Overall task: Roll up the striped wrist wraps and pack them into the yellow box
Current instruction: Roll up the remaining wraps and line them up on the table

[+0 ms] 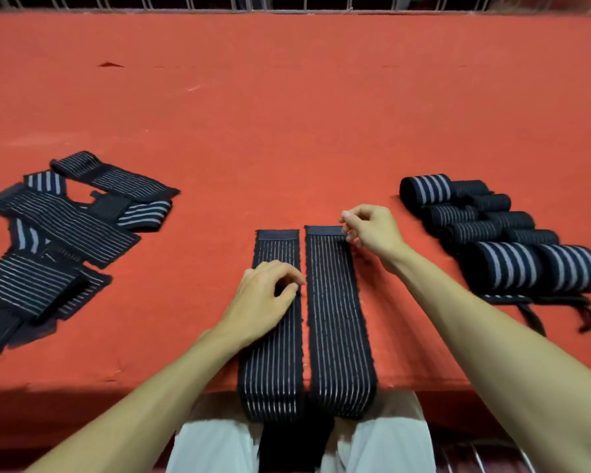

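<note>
**Two wraps laid flat, no roll begun: slip & skew are the risks**

The bench (287, 114) w/ its red cover carries everything; the yellow box isn't in view. The unrolled pile (65, 227) sits at left and the rolled wraps (512, 247) at right, both well apart from the centre pair. The left wrap (273, 363) & right wrap (335, 319) lie flat, side by side, nearly touching.

Risks, as judged:
- The near ends hang over the bench edge toward the person's lap. That overhang could drag a wrap off once the hands let go.
- A crooked first turn would prob. give a coned roll, a poor fit for the box.
- The fabric looks elastic, so a loose roll may spring open.

The left hand (263, 295) lies on the left wrap abt mid-length, fingers curled, tips at its inner edge. Pinch or press, can't tell. The right hand (372, 230) pinches the right wrap's far right corner.

Both wraps' long axis runs near-to-far, straight away from the person. Stripes follow that axis. The plain dark tabs (276, 234) point far.
</note>
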Tool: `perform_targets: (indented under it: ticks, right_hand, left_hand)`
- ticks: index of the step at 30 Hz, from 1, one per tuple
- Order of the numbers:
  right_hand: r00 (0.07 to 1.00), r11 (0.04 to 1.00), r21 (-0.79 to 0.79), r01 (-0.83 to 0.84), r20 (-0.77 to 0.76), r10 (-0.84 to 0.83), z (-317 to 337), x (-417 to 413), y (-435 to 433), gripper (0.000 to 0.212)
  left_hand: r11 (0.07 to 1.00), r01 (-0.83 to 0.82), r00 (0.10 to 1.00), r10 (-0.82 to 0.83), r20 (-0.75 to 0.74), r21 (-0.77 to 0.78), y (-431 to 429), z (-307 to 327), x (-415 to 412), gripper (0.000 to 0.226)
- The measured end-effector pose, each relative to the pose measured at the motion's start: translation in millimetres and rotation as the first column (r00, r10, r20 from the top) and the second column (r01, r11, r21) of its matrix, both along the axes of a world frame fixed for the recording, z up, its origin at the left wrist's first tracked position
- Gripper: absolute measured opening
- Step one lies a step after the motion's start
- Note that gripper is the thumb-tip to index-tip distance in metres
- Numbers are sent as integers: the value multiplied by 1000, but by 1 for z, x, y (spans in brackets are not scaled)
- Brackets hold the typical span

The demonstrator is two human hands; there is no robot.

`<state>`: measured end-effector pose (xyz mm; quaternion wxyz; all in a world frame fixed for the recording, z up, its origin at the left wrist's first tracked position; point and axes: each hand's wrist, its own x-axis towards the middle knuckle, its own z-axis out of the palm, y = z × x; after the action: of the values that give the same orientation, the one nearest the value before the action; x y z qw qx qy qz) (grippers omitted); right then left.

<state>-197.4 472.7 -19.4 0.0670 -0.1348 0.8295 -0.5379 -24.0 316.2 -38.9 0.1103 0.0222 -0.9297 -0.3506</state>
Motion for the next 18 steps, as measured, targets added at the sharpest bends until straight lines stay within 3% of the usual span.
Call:
perform_targets:
  ticks: [3, 6, 8, 11, 13, 16, 18]
  right_hand:
    - [998, 999, -28, 17, 63, -15, -16, 3, 20, 23]
    - [997, 998, -33, 45, 68, -42, -32, 2, 32, 21]
    - [996, 996, 8, 84, 6, -84, -42, -1, 33, 20]
    - [974, 973, 178, 146, -199, -110, -46, -7, 22, 9]
    - [952, 932, 326, 160, -300, -58, -45, -10, 10, 23]
    - [951, 861, 495, 119, -306, 45, -43, -10, -2, 32]
    - [952, 854, 510, 106, -299, 60, -44, -10, -2, 26]
  left_hand:
    - [999, 35, 995, -38, 87, 41, 13, -1, -17, 19]
    - [981, -116, 990, 101, 99, 158, 24, -10, -26, 19]
    - [970, -210, 975, 199, 93, 123, 29, -15, -28, 14]
    - [981, -191, 979, 191, 66, 7, 31, -18, -29, 13]
    - [981, -193, 980, 194, 44, -20, 30, -16, -30, 13]
    - [978, -202, 979, 203, 18, -55, 32, -16, -30, 12]
    - [978, -198, 980, 199, 4, -60, 32, -17, -30, 11]
